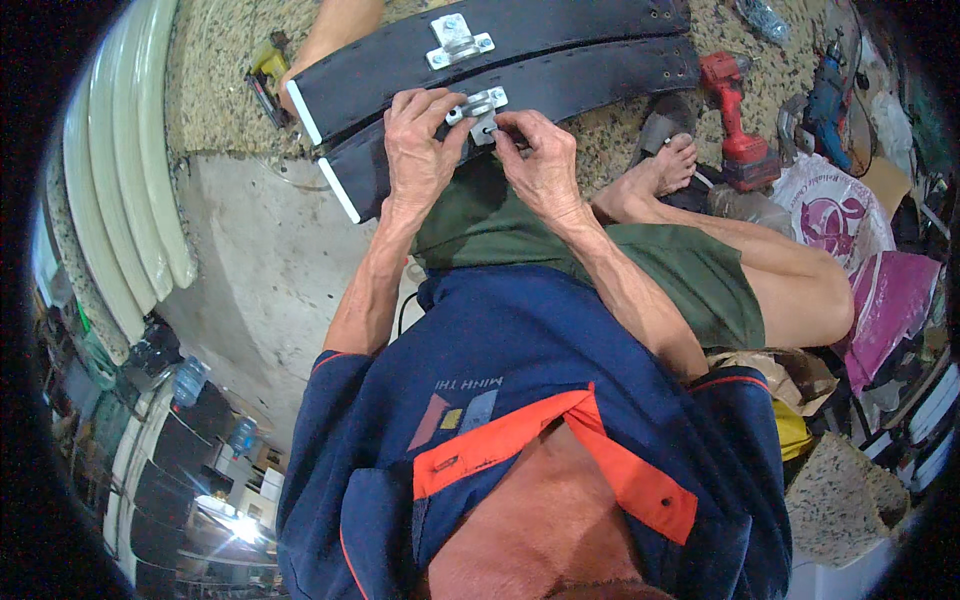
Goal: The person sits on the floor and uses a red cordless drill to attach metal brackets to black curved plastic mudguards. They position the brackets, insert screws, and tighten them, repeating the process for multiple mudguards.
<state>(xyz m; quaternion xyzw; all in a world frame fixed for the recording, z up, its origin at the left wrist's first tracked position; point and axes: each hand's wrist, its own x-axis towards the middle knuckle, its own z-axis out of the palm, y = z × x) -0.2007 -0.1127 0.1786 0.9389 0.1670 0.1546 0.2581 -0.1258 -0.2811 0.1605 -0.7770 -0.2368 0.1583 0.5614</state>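
Observation:
Two dark, curved, padded strips point(570, 82) with white ends lie side by side before me. On the nearer strip sits a shiny metal bracket point(484, 104). My left hand point(422, 140) pinches this bracket's left side between thumb and fingers. At its lower plate, my right hand point(538, 162) has thumb and fingertips pressed together; whatever is between them is too small to make out. A matching metal bracket point(458, 42) is fixed on the farther strip, apart from both hands.
A red cordless drill point(738, 125) lies to the right, with a blue power tool point(827, 110) beyond it. Plastic bags point(828, 212) crowd the right side. A yellow-and-black tool point(268, 68) rests at the far left. Long pale curved strips point(130, 160) stand along the left.

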